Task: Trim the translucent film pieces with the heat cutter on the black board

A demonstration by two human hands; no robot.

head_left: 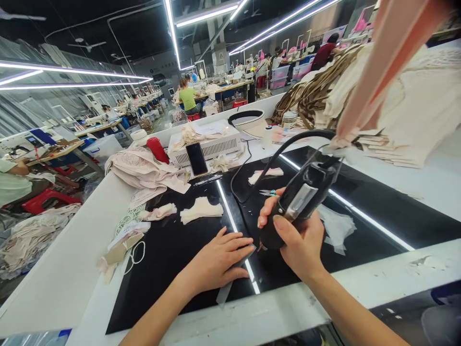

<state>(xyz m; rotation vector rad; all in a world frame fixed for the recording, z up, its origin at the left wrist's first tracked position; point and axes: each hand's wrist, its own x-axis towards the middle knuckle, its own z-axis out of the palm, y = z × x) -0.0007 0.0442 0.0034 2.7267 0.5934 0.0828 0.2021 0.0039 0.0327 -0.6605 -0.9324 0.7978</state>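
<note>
My right hand (300, 240) is wrapped round a black corded hand-held power tool (302, 197) with a silver panel on its side. A pink cloth strip (385, 72) is tied at its top end and runs upward. The tool is tilted, and its lower end is near the glossy black board (173, 269). My left hand (225, 254) lies flat with fingers apart, on a small grey piece (242, 259) that it mostly hides. Beyond it are stacked cream fabric pieces (201, 210). A sheer white piece (336, 228) lies right of the tool.
Small scissors (268, 192) lie behind the tool. A phone (196, 158) leans on a white vented box (205, 144). Cream fabric (144, 168) is heaped at left, and large fabric stacks (406, 105) at right. A black cable (281, 154) arches over the board. Seated people work farther back.
</note>
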